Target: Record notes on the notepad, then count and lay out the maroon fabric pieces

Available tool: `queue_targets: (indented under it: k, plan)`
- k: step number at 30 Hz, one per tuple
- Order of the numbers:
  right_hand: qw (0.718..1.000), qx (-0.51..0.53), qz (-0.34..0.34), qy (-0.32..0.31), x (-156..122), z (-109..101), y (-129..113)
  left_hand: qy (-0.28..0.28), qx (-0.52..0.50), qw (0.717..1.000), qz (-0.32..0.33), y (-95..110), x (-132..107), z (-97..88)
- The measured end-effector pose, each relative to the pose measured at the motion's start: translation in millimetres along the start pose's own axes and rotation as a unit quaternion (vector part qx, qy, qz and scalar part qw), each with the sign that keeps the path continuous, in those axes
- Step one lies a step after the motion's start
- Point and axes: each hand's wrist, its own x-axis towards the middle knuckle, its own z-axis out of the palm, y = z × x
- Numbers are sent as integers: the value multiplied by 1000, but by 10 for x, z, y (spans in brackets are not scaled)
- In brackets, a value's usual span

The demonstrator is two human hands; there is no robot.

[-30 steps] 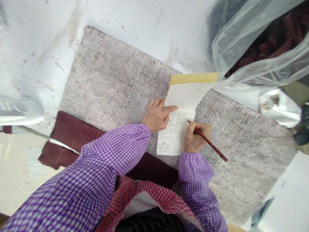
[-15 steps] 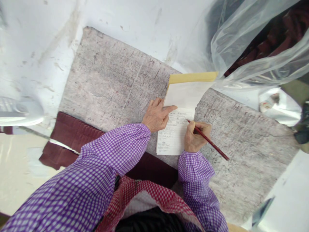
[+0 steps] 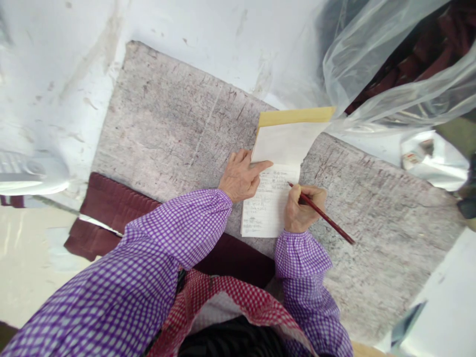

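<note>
An open notebook [image 3: 266, 225] lies on a scuffed grey board, its yellow-edged cover and a blank page folded up at the top. Handwriting fills parts of the lined page. My right hand [image 3: 302, 210] grips a dark red pencil [image 3: 332, 223], tip on or just over the page's right side; I cannot tell which. Resting at the notebook's left edge, my left hand [image 3: 240, 176] holds nothing. Its index finger stretches across the page below the fold, with the other fingers apart and partly bent.
The grey board [image 3: 167, 109] sits on a white, stained table [image 3: 208, 29]. Maroon pleated fabric [image 3: 115, 198] lies at its lower left, partly beneath my left sleeve. Clear plastic [image 3: 401, 104] with maroon pieces is at upper right. A white machine part [image 3: 33, 171] stands at far left.
Both hands stay almost in place on the notebook. The pencil has shifted only very slightly, and the whole view has moved a little.
</note>
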Motion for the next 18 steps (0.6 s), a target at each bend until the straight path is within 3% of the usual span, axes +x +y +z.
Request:
queue_targets:
  k: [18]
  plan:
    - [1000, -8, 10, -3, -24, -2, 59, 3, -1, 1000, -3, 0, -5, 21]
